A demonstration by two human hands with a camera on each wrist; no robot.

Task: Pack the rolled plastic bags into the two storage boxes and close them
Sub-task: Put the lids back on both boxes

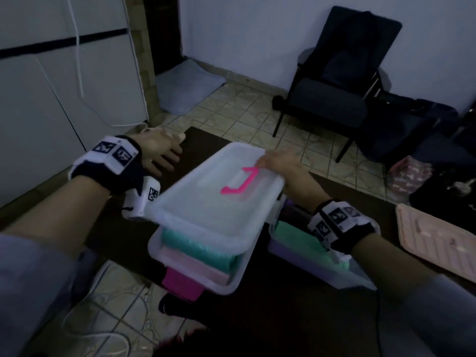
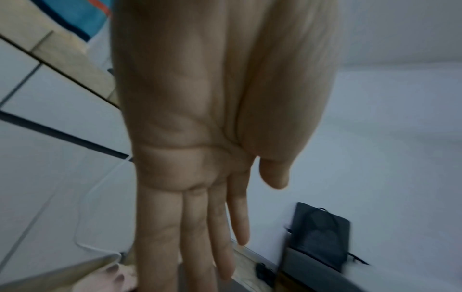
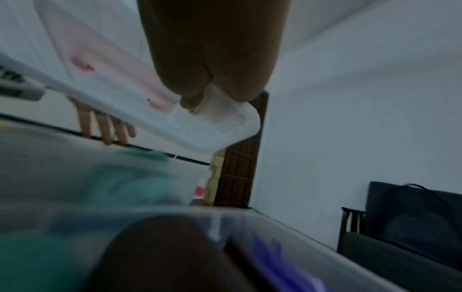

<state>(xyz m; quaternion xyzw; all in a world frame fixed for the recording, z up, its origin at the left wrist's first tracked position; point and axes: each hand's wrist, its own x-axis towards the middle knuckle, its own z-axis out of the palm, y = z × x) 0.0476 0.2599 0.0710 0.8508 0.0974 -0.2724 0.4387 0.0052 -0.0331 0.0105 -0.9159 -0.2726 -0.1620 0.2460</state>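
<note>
While gripped by right hand [image 1: 278, 163], lid [image 1: 216, 197] beside flat left hand [image 1: 159, 150].

Dark wristbands [image 1: 113, 173] carry white marker-printed blocks; sleeves [image 1: 33, 279] look greyish.

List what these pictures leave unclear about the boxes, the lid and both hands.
- Left box: the clear lid covers most of it in the head view; the count of rolls is hidden.
- Right box: the right forearm crosses it; the right wrist view is blurred.
- Right hand: it grips the lid's far corner, fingertips hidden under the rim.
- Left hand: open, but whether it touches the table cannot be told.
</note>
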